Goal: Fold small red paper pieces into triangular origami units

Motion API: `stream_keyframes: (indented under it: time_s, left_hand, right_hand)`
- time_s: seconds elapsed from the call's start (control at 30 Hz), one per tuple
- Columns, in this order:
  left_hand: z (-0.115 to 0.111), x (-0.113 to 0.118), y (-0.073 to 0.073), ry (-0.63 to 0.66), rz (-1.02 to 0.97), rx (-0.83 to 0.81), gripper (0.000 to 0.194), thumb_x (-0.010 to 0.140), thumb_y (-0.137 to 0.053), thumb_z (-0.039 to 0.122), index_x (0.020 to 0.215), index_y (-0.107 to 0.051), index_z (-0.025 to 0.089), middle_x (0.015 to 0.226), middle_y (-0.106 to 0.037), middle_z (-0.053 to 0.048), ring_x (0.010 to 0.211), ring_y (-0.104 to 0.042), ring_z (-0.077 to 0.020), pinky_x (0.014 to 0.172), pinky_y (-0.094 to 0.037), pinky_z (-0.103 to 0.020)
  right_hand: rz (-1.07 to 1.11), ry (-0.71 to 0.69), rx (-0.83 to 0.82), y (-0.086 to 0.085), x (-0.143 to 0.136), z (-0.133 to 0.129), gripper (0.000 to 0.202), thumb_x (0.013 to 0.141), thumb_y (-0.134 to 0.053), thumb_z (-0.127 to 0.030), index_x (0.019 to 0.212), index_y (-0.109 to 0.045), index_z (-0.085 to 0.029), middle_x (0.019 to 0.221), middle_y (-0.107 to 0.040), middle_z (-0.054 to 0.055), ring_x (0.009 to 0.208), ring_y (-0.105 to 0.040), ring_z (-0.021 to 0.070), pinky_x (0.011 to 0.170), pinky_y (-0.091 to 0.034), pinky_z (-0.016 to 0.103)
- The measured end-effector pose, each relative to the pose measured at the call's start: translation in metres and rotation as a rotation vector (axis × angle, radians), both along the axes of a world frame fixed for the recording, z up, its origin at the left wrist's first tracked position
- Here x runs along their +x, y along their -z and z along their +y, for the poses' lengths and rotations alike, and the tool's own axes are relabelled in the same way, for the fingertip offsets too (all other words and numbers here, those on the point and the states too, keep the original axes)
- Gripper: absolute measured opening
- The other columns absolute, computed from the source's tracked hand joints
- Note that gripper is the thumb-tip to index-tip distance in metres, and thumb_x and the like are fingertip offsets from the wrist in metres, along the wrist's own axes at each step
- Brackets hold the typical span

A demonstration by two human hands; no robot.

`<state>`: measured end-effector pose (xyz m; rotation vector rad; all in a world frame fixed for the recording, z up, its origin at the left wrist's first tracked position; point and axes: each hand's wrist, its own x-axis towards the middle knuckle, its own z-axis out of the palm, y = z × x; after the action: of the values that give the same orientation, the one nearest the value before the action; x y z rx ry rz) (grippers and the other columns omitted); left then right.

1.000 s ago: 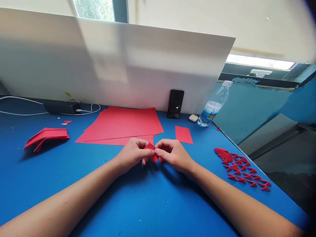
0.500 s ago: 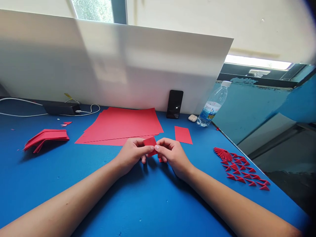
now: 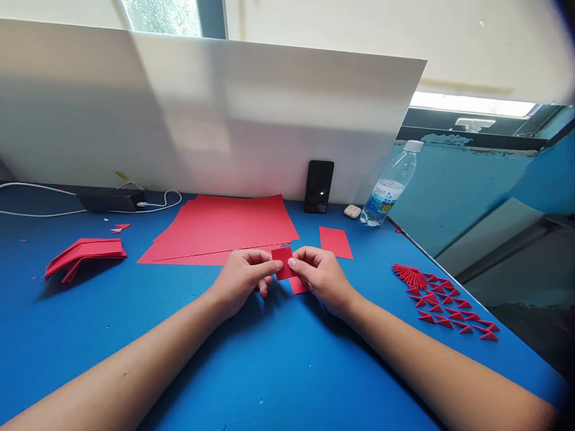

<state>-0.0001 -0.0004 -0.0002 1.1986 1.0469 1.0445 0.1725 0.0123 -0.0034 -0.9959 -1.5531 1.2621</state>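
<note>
A small red piece of paper (image 3: 283, 263) is held upright just above the blue table. My left hand (image 3: 245, 276) pinches its left side between thumb and fingers. On the other side my right hand (image 3: 320, 276) grips the right edge, thumb in front. Under my right hand lies another red paper piece (image 3: 297, 285), partly covered by the fingers. Large red sheets (image 3: 229, 224) lie stacked behind my hands, and a red paper rectangle (image 3: 336, 242) rests behind my right hand.
Folded red strips (image 3: 90, 251) are piled at left, near a black power adapter (image 3: 110, 200) with white cables. Several folded red triangles (image 3: 449, 305) lie at right. A phone (image 3: 318, 187), a white earbud case (image 3: 353, 211) and a water bottle (image 3: 386, 185) stand along the white board (image 3: 269, 120).
The held paper has turned from tilted to nearly straight and moved slightly right. More of the paper piece under my right hand shows. The view has shifted a little.
</note>
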Motion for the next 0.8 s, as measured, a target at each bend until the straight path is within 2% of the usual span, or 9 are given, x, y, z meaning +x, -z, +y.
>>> stream_keyframes:
  time_s: [0.23, 0.4, 0.53, 0.6, 0.67, 0.8]
  left_hand:
    - [0.0004, 0.0023, 0.0003, -0.029, -0.073, -0.05, 0.021, 0.066, -0.074, 0.03, 0.063, -0.062, 0.013, 0.051, -0.054, 0.002, 0.041, -0.046, -0.0076, 0.04, -0.038, -0.02]
    - [0.0, 0.0034, -0.004, -0.066, -0.111, -0.071, 0.021, 0.065, -0.074, 0.03, 0.065, -0.064, 0.012, 0.053, -0.054, 0.001, 0.043, -0.046, -0.0069, 0.039, -0.038, -0.019]
    - [0.001, 0.0026, -0.0032, -0.062, -0.189, -0.06, 0.023, 0.068, -0.073, 0.033, 0.077, -0.065, 0.013, 0.063, -0.058, 0.0, 0.047, -0.05, -0.0083, 0.039, -0.041, -0.02]
    - [0.0014, 0.0022, -0.0013, -0.009, -0.144, -0.037, 0.025, 0.07, -0.072, 0.036, 0.082, -0.065, 0.015, 0.063, -0.059, 0.0, 0.045, -0.051, -0.0083, 0.04, -0.042, -0.021]
    - [0.0011, 0.002, 0.0006, 0.027, -0.054, -0.015, 0.026, 0.071, -0.07, 0.038, 0.078, -0.064, 0.014, 0.06, -0.058, 0.001, 0.042, -0.05, -0.0074, 0.042, -0.041, -0.021]
    - [-0.0006, 0.003, 0.0012, -0.02, -0.036, 0.012, 0.028, 0.074, -0.068, 0.039, 0.069, -0.064, 0.011, 0.057, -0.055, 0.0, 0.045, -0.048, -0.0068, 0.042, -0.038, -0.019]
  right_hand:
    - [0.06, 0.029, -0.04, 0.0044, -0.0029, -0.0007, 0.022, 0.075, -0.063, -0.036, 0.07, -0.057, -0.016, 0.058, -0.048, -0.003, 0.049, -0.035, 0.0073, 0.044, -0.027, 0.021]
    - [0.095, 0.055, -0.069, 0.0043, -0.0031, 0.0012, 0.025, 0.073, -0.064, -0.038, 0.068, -0.055, -0.015, 0.056, -0.045, -0.004, 0.049, -0.033, 0.007, 0.043, -0.025, 0.021]
    - [0.118, 0.085, -0.104, 0.0032, -0.0021, 0.0022, 0.026, 0.071, -0.065, -0.039, 0.068, -0.055, -0.015, 0.054, -0.043, -0.005, 0.048, -0.033, 0.0072, 0.044, -0.025, 0.021]
    - [0.104, 0.068, -0.093, 0.0028, -0.0018, 0.0016, 0.026, 0.072, -0.065, -0.039, 0.068, -0.055, -0.015, 0.055, -0.043, -0.005, 0.048, -0.032, 0.0073, 0.044, -0.026, 0.022]
    - [0.076, 0.037, -0.064, 0.0026, -0.0016, 0.0007, 0.025, 0.073, -0.064, -0.038, 0.068, -0.055, -0.015, 0.056, -0.044, -0.004, 0.049, -0.033, 0.0072, 0.046, -0.026, 0.022]
    - [0.041, 0.006, -0.04, 0.0028, -0.0017, -0.0001, 0.023, 0.075, -0.063, -0.036, 0.067, -0.056, -0.015, 0.058, -0.045, -0.003, 0.051, -0.034, 0.0077, 0.046, -0.027, 0.022]
